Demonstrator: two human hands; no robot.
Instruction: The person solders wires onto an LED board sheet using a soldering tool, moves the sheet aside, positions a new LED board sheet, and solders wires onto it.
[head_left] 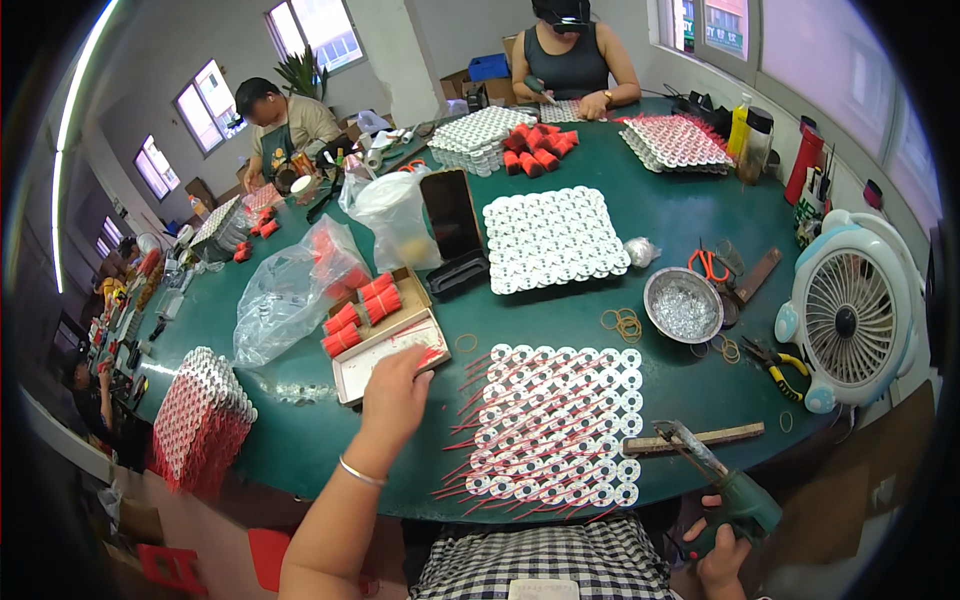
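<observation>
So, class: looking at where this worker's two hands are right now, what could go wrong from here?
1. The left hand reaches into the shallow cardboard tray near the table edge; a nudge might tip it off.
2. The right hand holds the green power tool low, its tip close to the sheet of white discs with red sticks; a slip could scatter them.

Flat cardboard box (352,372), perhaps open-topped
</observation>
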